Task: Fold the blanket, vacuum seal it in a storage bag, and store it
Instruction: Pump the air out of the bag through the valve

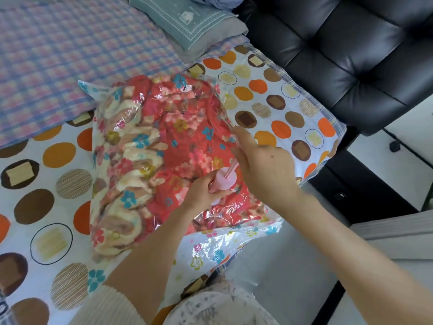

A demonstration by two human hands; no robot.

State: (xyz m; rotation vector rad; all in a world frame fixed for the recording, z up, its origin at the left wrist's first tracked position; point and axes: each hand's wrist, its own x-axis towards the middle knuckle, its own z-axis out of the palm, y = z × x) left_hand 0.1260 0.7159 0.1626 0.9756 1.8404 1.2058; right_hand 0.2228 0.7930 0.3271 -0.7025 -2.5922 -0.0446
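The blanket (173,137) (red, flowered, folded) is found inside the clear storage bag (218,252). The bag lies flat on the spotted sheet (46,160) of a bed, near its right edge and close to a black upholstered seat (339,55). A pink hand pump (222,181) is stood upright on the bag's upper face, over the near half of the blanket.

The left hand (203,193) is wrapped round the pump's barrel, with the fingers curled and clamped on it. The right hand (264,170) is held just above and beside the pump, and the striped pump rod (230,168) runs up towards its palm. That hand is seen from the back and is blurred, so it cannot be told whether its fingers are closed on the rod.

The film is seen creased and puckered over the load, but the parcel is judged not yet fully flattened.

Handling is assessed as follows. The load is soft and bulky, light for its size, and expected to stiffen as air is drawn out. The film is smooth, likely slippery, and thought liable to puncture or lose its seal if dragged by a corner. The parcel is best taken by both long edges, under the blanket's mass — not by the empty printed flap at the near end, nor by the valve.
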